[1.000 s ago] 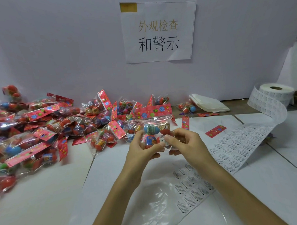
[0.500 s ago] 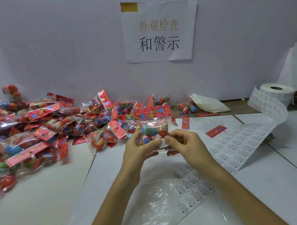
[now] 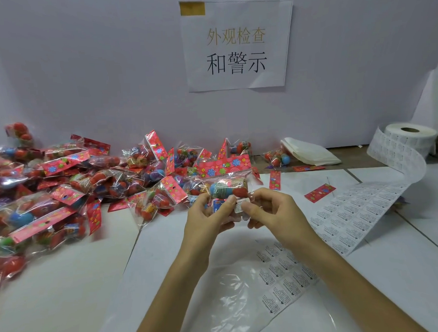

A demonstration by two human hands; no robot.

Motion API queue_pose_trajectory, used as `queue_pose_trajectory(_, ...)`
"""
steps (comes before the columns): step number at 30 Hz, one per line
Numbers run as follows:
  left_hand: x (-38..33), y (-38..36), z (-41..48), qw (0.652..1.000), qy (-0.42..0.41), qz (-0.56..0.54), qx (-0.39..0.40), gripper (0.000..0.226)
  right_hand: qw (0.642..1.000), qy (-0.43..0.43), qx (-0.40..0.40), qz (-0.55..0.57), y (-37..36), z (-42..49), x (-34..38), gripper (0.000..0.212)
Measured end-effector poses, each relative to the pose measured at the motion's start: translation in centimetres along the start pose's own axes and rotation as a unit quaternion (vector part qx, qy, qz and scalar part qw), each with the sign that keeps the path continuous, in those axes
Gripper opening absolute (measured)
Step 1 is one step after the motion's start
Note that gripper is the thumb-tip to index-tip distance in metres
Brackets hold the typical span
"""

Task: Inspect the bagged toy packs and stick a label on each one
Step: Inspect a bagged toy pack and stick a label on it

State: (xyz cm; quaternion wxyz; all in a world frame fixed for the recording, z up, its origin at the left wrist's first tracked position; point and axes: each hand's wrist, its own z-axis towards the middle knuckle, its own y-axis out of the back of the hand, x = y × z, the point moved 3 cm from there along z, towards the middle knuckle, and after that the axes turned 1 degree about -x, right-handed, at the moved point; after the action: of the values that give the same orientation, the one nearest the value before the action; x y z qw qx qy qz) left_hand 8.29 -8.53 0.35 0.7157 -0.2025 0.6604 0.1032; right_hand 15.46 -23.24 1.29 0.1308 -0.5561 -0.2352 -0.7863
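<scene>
Head view. Grips pack (image 3: 229,188) in left hand (image 3: 205,216), fingers curled round its left side, mid-air above the table (image 3: 67,285). Pinches the pack's lower right with right hand (image 3: 275,213), thumb against a white label (image 3: 241,205) on the film. Behind and to the left, pile (image 3: 63,185) of packs; to the right, label strip (image 3: 353,210) off a roll (image 3: 410,135).

Pale lilac wall (image 3: 83,71); taped paper sign (image 3: 237,44); white tabletop (image 3: 55,298); soft even light.
</scene>
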Motion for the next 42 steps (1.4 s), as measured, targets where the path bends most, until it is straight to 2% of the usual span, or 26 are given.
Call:
queue_pose_trajectory(4, 0.18, -0.09, 0.00, 1.000, 0.012, -0.005, -0.007, 0.033, 1.000, -0.002, 0.009, 0.015, 0.09, -0.04, 0.05, 0.007)
queue_pose_trajectory(8, 0.05, -0.12, 0.01, 1.000, 0.009, -0.002, -0.007, 0.040, 1.000, -0.006, 0.011, 0.024, 0.05, 0.04, -0.03, 0.008)
queue_pose_trajectory(12, -0.19, -0.20, -0.02, 1.000, 0.000, 0.012, 0.014, 0.056, 1.000, -0.004, -0.014, 0.024, 0.25, 0.07, -0.14, 0.005)
queue_pose_trajectory(17, -0.38, 0.15, -0.01, 1.000, 0.004, -0.002, 0.012, 0.059, 1.000, -0.004, -0.003, 0.029, 0.28, 0.02, 0.17, 0.008)
queue_pose_trajectory(21, -0.25, 0.00, -0.09, 1.000, 0.013, -0.014, 0.013, 0.048, 0.999, -0.014, -0.001, 0.042, 0.35, -0.01, 0.25, 0.009)
queue_pose_trajectory(23, -0.30, 0.13, -0.08, 1.000, 0.018, -0.003, 0.011, 0.050, 0.999, -0.016, 0.001, 0.032, 0.23, -0.09, 0.18, 0.005)
queue_pose_trajectory(25, -0.35, 0.36, 0.01, 1.000, 0.020, 0.011, 0.002, 0.055, 1.000, -0.018, -0.008, 0.009, 0.07, -0.13, 0.04, 0.013)
queue_pose_trajectory(31, -0.12, 0.41, 0.12, 1.000, 0.019, 0.018, -0.003, 0.044, 0.999, -0.013, 0.002, -0.034, -0.05, 0.02, -0.27, 0.002)
queue_pose_trajectory(33, -0.06, 0.45, 0.17, 1.000, 0.021, 0.020, 0.003, 0.047, 1.000, -0.018, 0.003, -0.024, -0.02, 0.05, -0.34, 0.008)
queue_pose_trajectory(36, -0.03, 0.41, 0.21, 0.999, 0.014, 0.038, 0.013, 0.050, 1.000, -0.020, -0.018, 0.010, 0.17, 0.03, -0.15, 0.015)
queue_pose_trajectory(42, 0.19, -0.33, -0.09, 0.994, 0.027, 0.073, 0.074, 0.053, 0.995, 0.001, -0.087, 0.056, 0.71, 0.02, 0.52, 0.003)
